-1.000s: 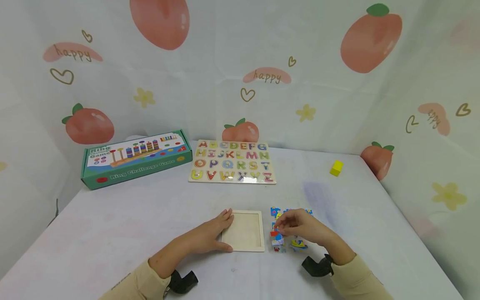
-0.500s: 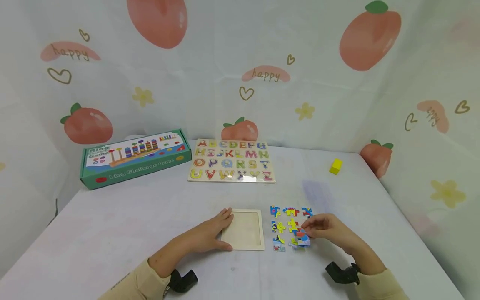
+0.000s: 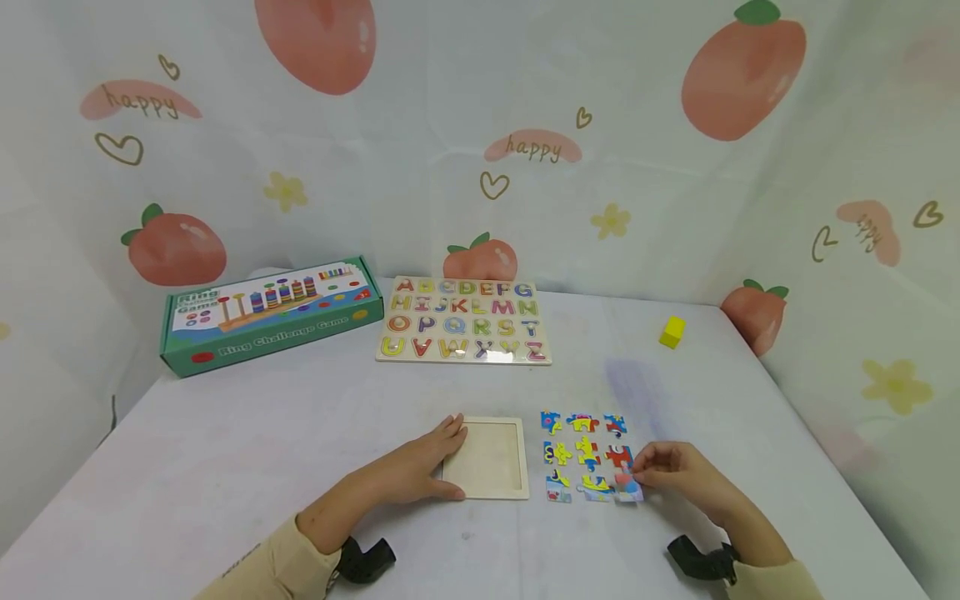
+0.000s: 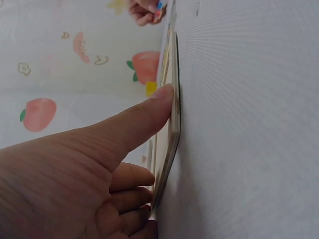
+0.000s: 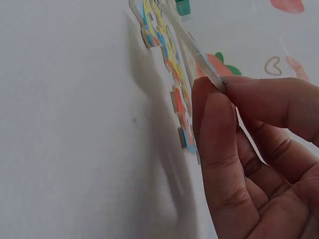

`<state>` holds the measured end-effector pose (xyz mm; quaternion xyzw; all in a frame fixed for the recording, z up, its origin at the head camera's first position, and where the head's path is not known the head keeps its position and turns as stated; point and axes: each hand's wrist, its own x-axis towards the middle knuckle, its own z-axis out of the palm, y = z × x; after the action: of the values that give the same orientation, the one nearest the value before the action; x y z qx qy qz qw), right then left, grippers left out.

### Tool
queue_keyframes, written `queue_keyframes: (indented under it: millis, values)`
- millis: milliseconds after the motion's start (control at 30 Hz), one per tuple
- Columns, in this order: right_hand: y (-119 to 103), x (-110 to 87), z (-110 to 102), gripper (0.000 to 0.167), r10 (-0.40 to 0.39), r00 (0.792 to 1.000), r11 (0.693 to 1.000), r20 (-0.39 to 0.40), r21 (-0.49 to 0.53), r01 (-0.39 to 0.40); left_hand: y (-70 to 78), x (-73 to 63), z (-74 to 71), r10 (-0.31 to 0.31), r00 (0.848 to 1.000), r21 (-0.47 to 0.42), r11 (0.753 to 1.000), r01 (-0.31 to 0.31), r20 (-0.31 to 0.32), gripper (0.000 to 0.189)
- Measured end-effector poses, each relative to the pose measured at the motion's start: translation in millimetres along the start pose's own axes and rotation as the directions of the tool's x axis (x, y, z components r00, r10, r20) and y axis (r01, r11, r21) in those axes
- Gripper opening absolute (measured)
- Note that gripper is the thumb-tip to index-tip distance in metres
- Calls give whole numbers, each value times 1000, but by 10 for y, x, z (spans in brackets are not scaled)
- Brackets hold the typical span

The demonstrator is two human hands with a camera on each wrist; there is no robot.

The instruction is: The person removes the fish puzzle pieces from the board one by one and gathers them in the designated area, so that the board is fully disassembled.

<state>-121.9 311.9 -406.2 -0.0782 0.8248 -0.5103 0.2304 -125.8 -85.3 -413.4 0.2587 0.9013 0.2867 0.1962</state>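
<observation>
My left hand point(image 3: 423, 462) lies along the left side of a square wooden puzzle tray point(image 3: 523, 458). Its thumb touches the near rim and its extended fingers rest at the far left corner. The tray's bare recess faces up. Thumb and forefinger of my right hand point(image 3: 678, 475) pinch a blue, red and lilac jigsaw piece point(image 3: 628, 487). In the right wrist view this jigsaw piece point(image 5: 192, 42) appears edge-on, raised above the others. Below and left of it, several colourful jigsaw pieces point(image 3: 587, 452) lie in loose rows, right of the tray.
A wooden alphabet board point(image 3: 463, 321) lies at the back of the table. Left of it is a green Ring Challenge Game box point(image 3: 273, 317). A yellow block point(image 3: 672, 332) sits at the back right. A fruit-patterned cloth point(image 3: 420, 150) hangs behind.
My right hand has moved right and slightly nearer, carrying the pinched jigsaw piece from the left column to the near right corner of the rows. My left hand stays on the tray.
</observation>
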Motion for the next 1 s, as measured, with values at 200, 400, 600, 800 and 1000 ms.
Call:
queue_keyframes:
  millis: [200,400,600,800,1000]
  values:
    - [51,-23,15,33,4,1000,1000,-13,-15,-4,9,-10,5,-1,1000,-3,1000,1,4,90]
    - [60,-26,36,29,15,999,998,-42,-66,-18,13,-7,12,0,1000,-6,1000,0,4,91]
    - [69,-26,42,27,14,998,996,-59,-85,-19,19,-9,10,-4,1000,-5,1000,4,3,90]
    - [77,-18,61,24,-14,998,994,-66,-112,7,21,-23,17,-4,1000,-7,1000,4,1,90]
    - [54,-17,103,18,18,988,980,-155,-194,-48,22,-27,19,0,1000,-7,1000,0,5,90]
